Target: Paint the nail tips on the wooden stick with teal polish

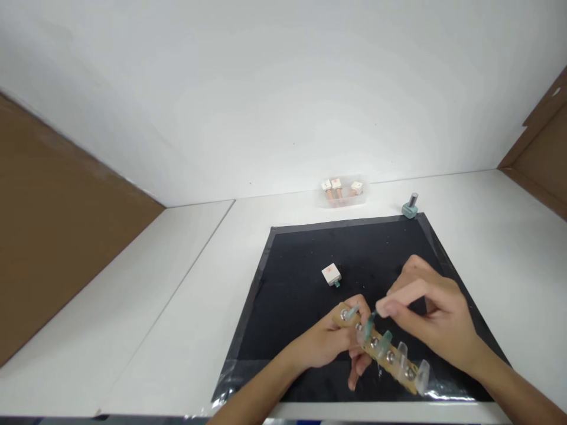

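My left hand [330,341] grips a tan display strip [376,350] with silver round studs. False nail tips stand along it: the ones toward its upper end look green, while the clear nail tips [423,378] are at its lower right end. Close above the strip, my right hand [432,310] has thumb and forefinger pinched on a thin brush [374,313], mostly hidden by the fingers. Its dark tip is at a green nail tip [368,327]; whether they touch I cannot tell. Beyond my left hand lies a white square block [331,274] with a small teal end.
A black mat [292,307] with taped edges covers the white table. At its far right corner stands a teal bottle [410,209] with a silver stem. A clear tray [343,200] by the wall holds several white square-topped pieces. Brown cardboard panels [66,224] flank both sides.
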Available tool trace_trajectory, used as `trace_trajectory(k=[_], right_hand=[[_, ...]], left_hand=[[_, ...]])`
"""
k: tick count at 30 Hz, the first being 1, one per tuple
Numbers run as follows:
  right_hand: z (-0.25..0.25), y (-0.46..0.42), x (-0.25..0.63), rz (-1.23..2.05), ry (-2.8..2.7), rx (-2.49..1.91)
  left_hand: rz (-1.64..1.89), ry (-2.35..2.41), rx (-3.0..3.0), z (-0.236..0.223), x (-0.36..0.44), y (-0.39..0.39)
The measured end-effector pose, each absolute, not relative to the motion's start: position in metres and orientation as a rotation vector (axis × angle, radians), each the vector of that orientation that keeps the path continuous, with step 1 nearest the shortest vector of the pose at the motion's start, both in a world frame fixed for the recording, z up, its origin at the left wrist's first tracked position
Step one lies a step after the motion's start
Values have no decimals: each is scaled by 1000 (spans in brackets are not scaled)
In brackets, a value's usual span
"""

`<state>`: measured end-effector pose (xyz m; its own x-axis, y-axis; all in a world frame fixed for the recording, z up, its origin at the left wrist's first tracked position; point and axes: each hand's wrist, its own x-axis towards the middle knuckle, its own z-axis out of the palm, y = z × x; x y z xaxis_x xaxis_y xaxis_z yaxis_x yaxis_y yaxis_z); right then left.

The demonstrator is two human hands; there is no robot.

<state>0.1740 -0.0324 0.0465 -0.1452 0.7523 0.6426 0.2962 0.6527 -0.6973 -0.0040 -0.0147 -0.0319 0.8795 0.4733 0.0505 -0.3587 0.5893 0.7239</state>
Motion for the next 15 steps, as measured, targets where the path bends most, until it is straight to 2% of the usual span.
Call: trace_trajectory(k=[15], right_hand=[[46, -32, 174, 541, -1801, -835]], left_hand=[[457, 164, 792, -32, -4, -15]])
